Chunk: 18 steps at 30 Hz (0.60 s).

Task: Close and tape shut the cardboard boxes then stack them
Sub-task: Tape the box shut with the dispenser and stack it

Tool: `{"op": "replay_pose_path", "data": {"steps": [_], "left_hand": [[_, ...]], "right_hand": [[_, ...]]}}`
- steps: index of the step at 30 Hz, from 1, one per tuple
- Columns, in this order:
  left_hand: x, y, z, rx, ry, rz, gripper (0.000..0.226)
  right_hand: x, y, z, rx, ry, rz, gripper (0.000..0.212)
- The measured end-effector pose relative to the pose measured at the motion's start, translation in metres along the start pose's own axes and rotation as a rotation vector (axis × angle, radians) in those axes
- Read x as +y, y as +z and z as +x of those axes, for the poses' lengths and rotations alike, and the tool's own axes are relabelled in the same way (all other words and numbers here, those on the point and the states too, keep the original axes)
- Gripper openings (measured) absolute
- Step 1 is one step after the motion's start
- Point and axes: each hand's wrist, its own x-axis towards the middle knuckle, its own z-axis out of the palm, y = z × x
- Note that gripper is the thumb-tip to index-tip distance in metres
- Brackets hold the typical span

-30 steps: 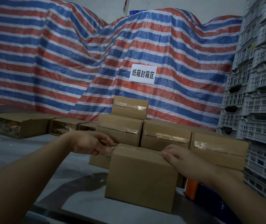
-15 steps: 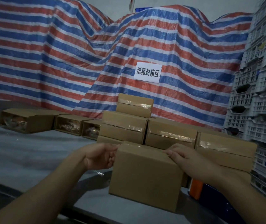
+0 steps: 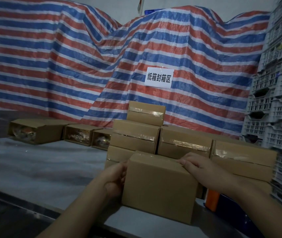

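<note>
The box (image 3: 159,188) sits low in the frame's centre on the table (image 3: 34,169), its long axis running left to right, a broad face toward the camera. The left hand (image 3: 115,177) grips its left side, fingers curled round the edge. The right hand (image 3: 198,166) lies over the top right edge, fingers bent and pressing the lid. 3 open boxes (image 3: 78,134) lie at mid left; the taped stack (image 3: 145,134) stands just behind.

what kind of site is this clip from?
Probably a warehouse packing station. Taped cardboard boxes are stacked at the back of a work table, grey plastic crates are piled at the right, and a striped tarp carries a printed paper sign.
</note>
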Motion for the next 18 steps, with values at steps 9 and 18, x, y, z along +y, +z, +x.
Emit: {"op": "replay_pose_path", "data": {"steps": [9,18], "left_hand": [[0.023,0.034,-0.004,0.269,0.405,0.401,0.029],[0.019,0.049,-0.019,0.084,0.626,1.268,0.013]], "right_hand": [[0.002,0.0,-0.001,0.024,-0.007,0.016,0.029],[0.006,0.002,-0.003,0.068,0.0,0.041,0.027]]}}
